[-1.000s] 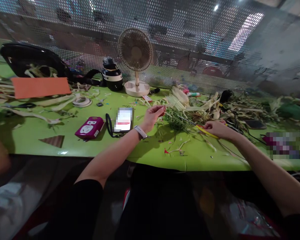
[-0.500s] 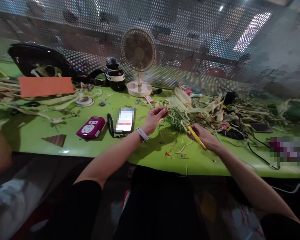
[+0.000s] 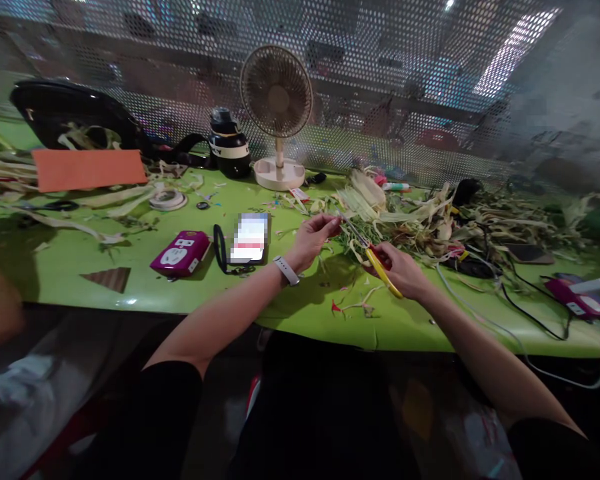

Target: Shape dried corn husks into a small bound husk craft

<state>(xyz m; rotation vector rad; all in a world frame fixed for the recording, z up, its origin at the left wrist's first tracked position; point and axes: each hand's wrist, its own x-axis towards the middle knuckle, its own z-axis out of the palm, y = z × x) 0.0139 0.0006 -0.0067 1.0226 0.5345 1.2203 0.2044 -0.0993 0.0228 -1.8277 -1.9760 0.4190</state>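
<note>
Loose husk strips lie at the frame's left. At the centre, your left hand has its fingers pinched together; whether they grip anything, the view cannot tell. A red-tipped scrap below suggests some cutting is done. Yellow scissors sit gripped in your right hand. The husk heap rightward looks largely unworked.

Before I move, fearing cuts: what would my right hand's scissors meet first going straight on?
Likely your left hand: the scissors in your right hand point toward its fingertips, though depth is unclear.
</note>
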